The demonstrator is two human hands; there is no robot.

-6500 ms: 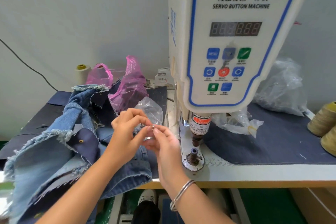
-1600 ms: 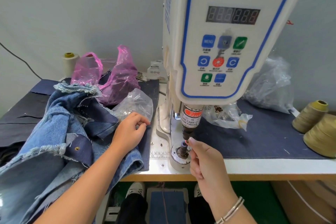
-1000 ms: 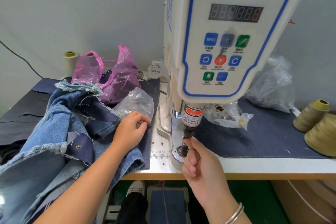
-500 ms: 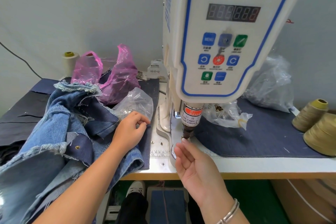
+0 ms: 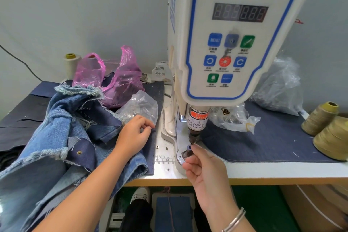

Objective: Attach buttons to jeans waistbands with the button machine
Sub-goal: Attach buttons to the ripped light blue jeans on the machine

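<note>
The white servo button machine (image 5: 235, 43) stands at the table's middle, its dark punch (image 5: 194, 133) hanging just above the lower die (image 5: 188, 149). My right hand (image 5: 203, 165) is in front of the die, thumb and forefinger pinching a small metal button part (image 5: 194, 143) between punch and die. My left hand (image 5: 134, 133) rests on the frayed blue jeans (image 5: 56, 137) heaped at the left, fingers curled; whether it holds anything is hidden. One brass button (image 5: 79, 152) shows on a dark denim flap.
A clear bag of buttons (image 5: 139, 105) and a pink bag (image 5: 122, 81) lie behind the jeans. More clear bags (image 5: 278, 88) and two olive thread cones (image 5: 333, 137) sit at the right. A foot pedal (image 5: 173, 211) is under the table.
My right hand has gone from spread fingers touching the punch to a curled pinch held a little lower, beside the die. My left hand has stayed on the jeans.
</note>
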